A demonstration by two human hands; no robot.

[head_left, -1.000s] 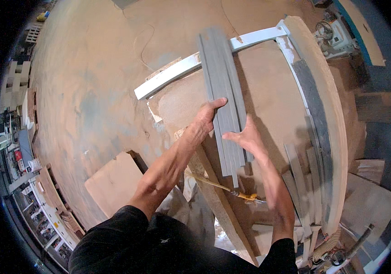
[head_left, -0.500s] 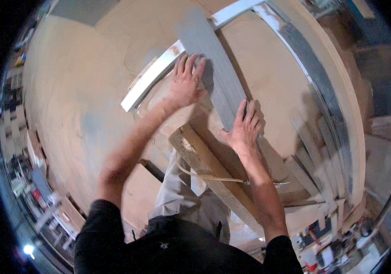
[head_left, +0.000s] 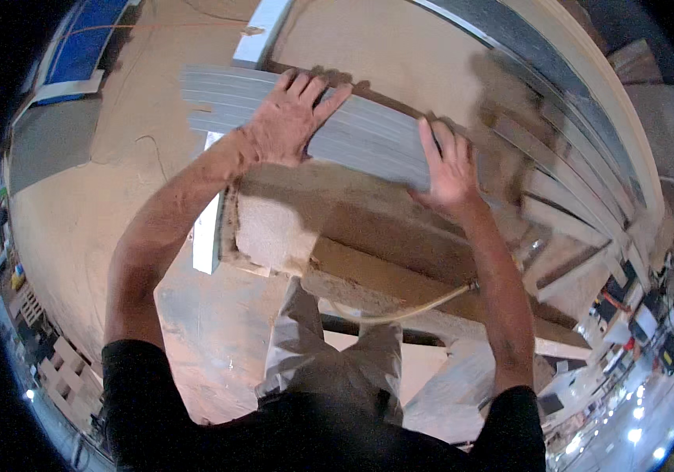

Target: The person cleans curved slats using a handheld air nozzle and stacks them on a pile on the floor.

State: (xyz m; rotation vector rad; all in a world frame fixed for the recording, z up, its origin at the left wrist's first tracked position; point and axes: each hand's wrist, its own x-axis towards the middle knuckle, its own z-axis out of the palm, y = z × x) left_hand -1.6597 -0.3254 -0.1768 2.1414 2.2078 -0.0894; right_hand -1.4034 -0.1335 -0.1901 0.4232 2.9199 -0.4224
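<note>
A long grey board (head_left: 372,134) with lengthwise grooves lies across a white strip (head_left: 206,240) on the brown worktop. My left hand (head_left: 282,122) spans the board left of its middle, fingertips hooked at the far edge and thumb toward the near edge. At the board's right end, my right hand (head_left: 453,169) grips it with the thumb at the near side and the fingers reaching up past the end. The board's left end sticks out beyond the white strip. What lies under the board is hidden.
Nearest me runs a thick wooden beam (head_left: 384,271), with a thin yellowish hose (head_left: 400,316) passing along it. Several thin slats (head_left: 581,212) fan out at the right, inside a curved frame edge (head_left: 620,110). A blue panel (head_left: 77,55) is at the far left.
My view has turned, so the board now runs more sideways. My left hand has moved from beside the board's edge onto its top. The right hand stays at the same end.
</note>
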